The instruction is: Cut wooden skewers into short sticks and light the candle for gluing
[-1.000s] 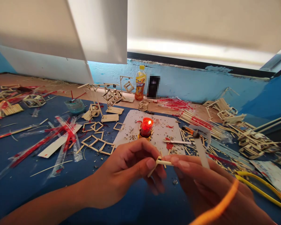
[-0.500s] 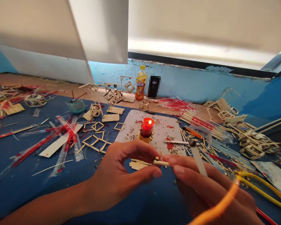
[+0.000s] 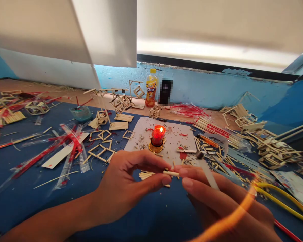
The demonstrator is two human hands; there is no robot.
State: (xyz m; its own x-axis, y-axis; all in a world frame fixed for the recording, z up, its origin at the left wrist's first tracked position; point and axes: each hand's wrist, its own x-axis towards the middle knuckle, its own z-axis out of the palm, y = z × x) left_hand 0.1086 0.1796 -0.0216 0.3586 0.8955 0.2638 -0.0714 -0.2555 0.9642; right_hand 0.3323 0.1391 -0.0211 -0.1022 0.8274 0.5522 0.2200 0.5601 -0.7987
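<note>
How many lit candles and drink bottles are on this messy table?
2: one lit red candle on the white board beyond the hands, and one orange drink bottle against the blue wall. Clutter may hide others.

Both hands, left hand (image 3: 126, 191) and right hand (image 3: 217, 198), pinch one small stick (image 3: 171, 173) near the lit candle (image 3: 157, 136) on the bench (image 3: 27, 188).
</note>
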